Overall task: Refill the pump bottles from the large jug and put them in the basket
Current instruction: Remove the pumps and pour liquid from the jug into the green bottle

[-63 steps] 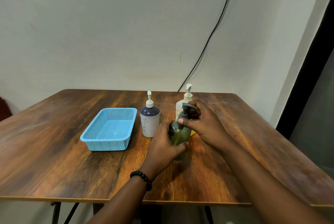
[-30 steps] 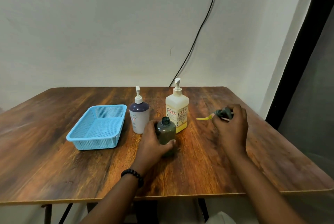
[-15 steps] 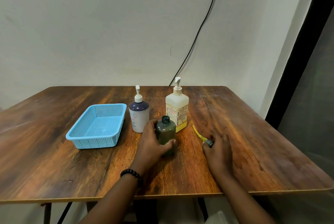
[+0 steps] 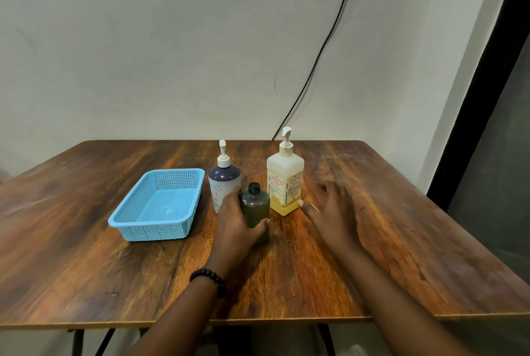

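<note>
Green bottle (image 4: pixel 255 209) uncapped, wrapped by left hand (image 4: pixel 238 229) fingers (image 4: pixel 262 222), right hand (image 4: pixel 332 209) spread beside

A dark-stained wooden table (image 4: pixel 86 255) with rounded corners stands against a plain off-white plaster wall (image 4: pixel 143 40). A thin black cable (image 4: pixel 324 45) runs diagonally down the wall behind the table. Right of the table stands a dark doorframe (image 4: pixel 476 114).

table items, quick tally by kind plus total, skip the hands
Bottles with pump on: 2 (white bottle with dark top, yellow-liquid bottle)
Open bottle, no pump: 1 (dark green bottle, held by left hand)
Baskets: 1 (blue basket)
Total: 4
</note>
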